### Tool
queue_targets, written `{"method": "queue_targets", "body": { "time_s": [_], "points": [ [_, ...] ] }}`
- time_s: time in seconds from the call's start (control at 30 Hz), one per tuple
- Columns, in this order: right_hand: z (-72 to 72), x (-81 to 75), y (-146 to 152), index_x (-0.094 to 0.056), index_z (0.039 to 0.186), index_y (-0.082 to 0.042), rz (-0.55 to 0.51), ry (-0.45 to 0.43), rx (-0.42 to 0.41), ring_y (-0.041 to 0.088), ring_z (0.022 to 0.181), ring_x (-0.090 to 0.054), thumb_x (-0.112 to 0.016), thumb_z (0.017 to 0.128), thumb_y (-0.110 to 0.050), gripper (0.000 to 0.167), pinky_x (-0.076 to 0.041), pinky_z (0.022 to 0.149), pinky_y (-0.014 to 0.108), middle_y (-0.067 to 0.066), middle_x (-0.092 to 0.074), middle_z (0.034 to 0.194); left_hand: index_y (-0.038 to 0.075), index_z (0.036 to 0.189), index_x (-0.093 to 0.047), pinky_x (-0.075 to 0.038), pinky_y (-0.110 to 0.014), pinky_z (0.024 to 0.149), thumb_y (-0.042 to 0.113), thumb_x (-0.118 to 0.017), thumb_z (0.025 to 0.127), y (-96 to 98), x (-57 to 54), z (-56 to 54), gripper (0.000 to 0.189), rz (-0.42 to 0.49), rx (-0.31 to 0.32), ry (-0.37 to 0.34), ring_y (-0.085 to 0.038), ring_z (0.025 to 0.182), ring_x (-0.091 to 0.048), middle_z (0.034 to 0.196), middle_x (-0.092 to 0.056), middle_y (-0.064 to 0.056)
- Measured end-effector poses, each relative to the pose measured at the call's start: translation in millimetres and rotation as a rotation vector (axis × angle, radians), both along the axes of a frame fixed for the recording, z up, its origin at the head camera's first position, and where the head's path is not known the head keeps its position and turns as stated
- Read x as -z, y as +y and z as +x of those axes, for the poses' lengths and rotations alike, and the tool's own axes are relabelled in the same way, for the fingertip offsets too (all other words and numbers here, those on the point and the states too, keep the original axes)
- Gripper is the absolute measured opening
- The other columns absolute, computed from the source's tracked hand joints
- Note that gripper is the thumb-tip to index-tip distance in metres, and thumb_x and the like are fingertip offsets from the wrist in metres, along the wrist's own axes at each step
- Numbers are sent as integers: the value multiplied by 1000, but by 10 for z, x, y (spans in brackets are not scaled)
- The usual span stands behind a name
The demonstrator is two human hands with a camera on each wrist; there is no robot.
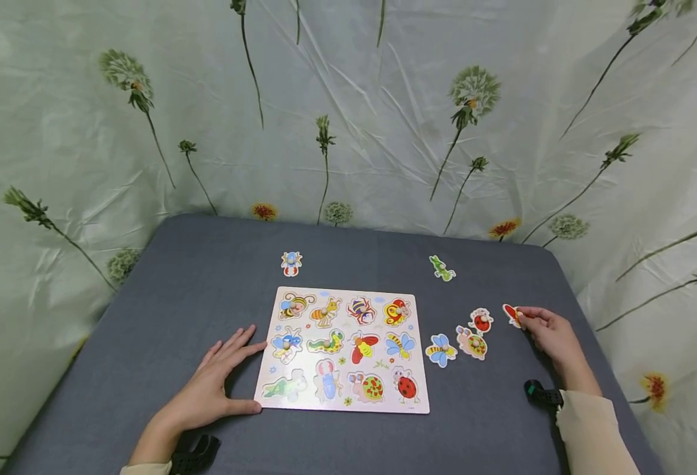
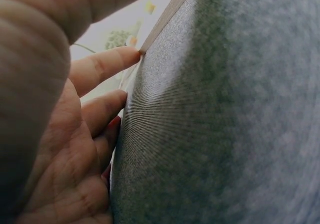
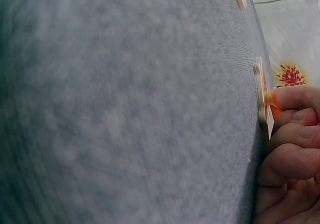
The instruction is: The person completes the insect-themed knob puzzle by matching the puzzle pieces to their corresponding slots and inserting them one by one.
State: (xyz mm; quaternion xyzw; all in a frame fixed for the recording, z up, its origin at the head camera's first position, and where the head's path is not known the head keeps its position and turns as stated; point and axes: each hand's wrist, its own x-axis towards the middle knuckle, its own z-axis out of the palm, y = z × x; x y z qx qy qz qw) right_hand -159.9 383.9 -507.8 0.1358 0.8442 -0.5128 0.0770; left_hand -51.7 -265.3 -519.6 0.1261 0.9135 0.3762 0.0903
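The right fingers (image 1: 535,315) pinch a red bug (image 1: 511,315) (by its knob!), right of the board (image 1: 384,407). Spread left fingers (image 1: 243,338) touch the board. I'd guess six bugs (image 1: 361,310) are in, five loose pieces (image 1: 441,350) left.

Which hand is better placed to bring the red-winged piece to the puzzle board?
Probably the right hand: it pinches the red-winged piece by its knob. The left hand touches the left edge of the puzzle board, away from that piece.
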Motion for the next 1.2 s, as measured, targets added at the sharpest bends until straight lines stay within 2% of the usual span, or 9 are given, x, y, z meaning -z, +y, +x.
{"method": "queue_targets", "body": {
  "time_s": [0.23, 0.4, 0.53, 0.8, 1.2],
  "points": [
    [-36, 7, -77, -67, 127, -2, 39, 30, -14, 3, 51, -41, -66, 108, -28, 32, -38, 47, 27, -19, -54, 66, 33, 159, -52, -9, -77, 124, 57, -98, 67, -33, -5, 21, 106, 0, -10, -3, -50, 165, -18, 178, -28, -14],
    [-35, -11, -134, -63, 131, 7, 83, 43, 14, 2, 49, -40, -64, 108, -24, 38, -37, 45, 26, -19, -53, 64, 32, 159, -52, -9, -77, 124, 57, -98, 67, -28, -4, 20, 105, 5, -7, 4, -51, 164, -18, 178, -29, -14],
    [-50, -6, -155, -61, 136, 12, 169, 48, 31, 2, 55, -43, -64, 108, -25, 47, -36, 50, 27, -18, -54, 66, 32, 159, -52, -10, -77, 124, 58, -98, 68, -17, -7, 15, 105, 5, -2, 7, -51, 164, -19, 178, -29, -14],
    [-47, -8, -180, -65, 133, 9, 271, 59, 66, 6, 57, -42, -66, 106, -26, 44, -34, 53, 30, -13, -48, 64, 31, 159, -52, -9, -75, 125, 60, -97, 67, -4, 13, 0, 106, 3, 3, 9, -49, 165, -18, 179, -28, -12],
    [-29, -16, -189, -64, 131, 9, 264, 45, 79, 6, 59, -44, -67, 106, -25, 43, -36, 55, 30, -12, -51, 66, 30, 159, -53, -8, -75, 125, 56, -99, 66, 4, 1, -8, 107, 13, 1, -3, -49, 165, -19, 178, -29, -14]
  ]
}}
